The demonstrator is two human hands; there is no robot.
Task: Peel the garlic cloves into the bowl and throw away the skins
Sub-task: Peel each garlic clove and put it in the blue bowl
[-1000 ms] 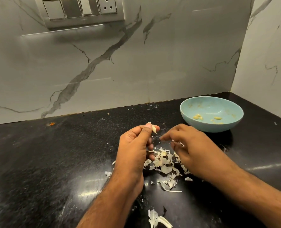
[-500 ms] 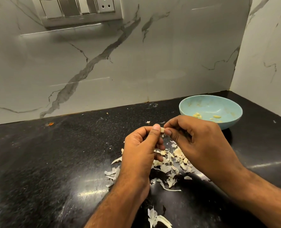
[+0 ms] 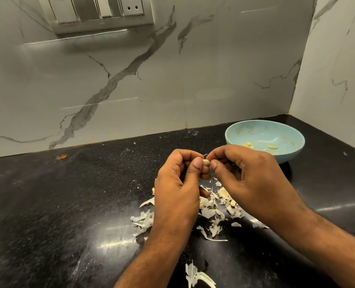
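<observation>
Both hands meet above the black counter. My left hand (image 3: 178, 188) pinches a small pale garlic clove (image 3: 206, 162) between thumb and fingers. My right hand (image 3: 247, 179) pinches the clove's other end, thumb tip beside it. A light blue bowl (image 3: 293, 136) stands just behind my right hand, with a few peeled cloves (image 3: 272, 146) inside. A pile of white garlic skins (image 3: 213, 213) lies on the counter under and between the hands, with more skins (image 3: 143, 220) left of my left wrist.
The black counter (image 3: 68, 204) ends at a marble backsplash behind and a wall on the right, forming a corner behind the bowl. One loose skin piece (image 3: 197, 276) lies near the bottom edge. A switch panel (image 3: 99, 11) is on the wall.
My right hand has risen from the skin pile to meet my left hand at the clove. Both hands have lifted slightly toward the bowl.
</observation>
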